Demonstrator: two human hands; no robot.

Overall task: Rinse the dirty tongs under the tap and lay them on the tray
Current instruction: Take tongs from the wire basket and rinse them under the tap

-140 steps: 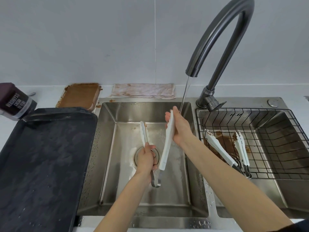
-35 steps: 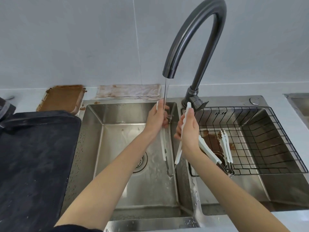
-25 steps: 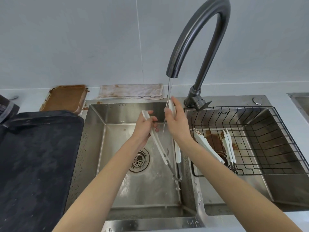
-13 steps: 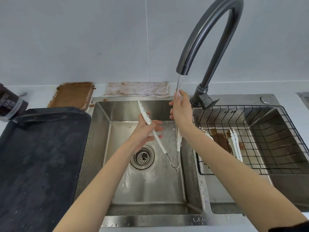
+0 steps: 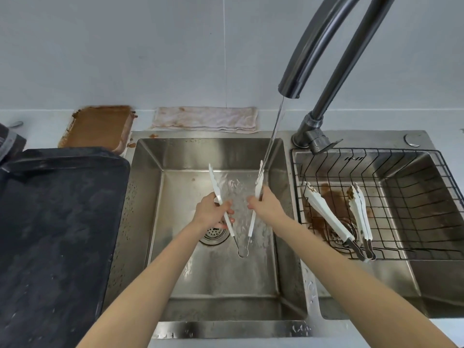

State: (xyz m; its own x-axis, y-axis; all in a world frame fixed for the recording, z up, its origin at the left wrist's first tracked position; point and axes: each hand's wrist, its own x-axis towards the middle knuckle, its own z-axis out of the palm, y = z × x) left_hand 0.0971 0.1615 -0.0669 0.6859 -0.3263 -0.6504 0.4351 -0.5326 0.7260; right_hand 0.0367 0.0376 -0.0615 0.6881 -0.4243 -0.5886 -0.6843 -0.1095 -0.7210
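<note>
You held the white-armed metal tongs (image 5: 241,212) spread in a V over the left steel sink basin (image 5: 148,197), left hand (image 5: 213,213) gripping one arm, right hand (image 5: 266,205) the other, so the tap's water stream (image 5: 275,131) struck the right tip; the black tray (image 5: 57,222) waited left.

Wire basket (image 5: 401,197) walls the right basin; tap (image 5: 326,59) arches overhead.

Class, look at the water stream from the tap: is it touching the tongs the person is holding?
Touching. The head view shows the water stream landing on the tip of the right arm of the held tongs, with no gap.
</note>
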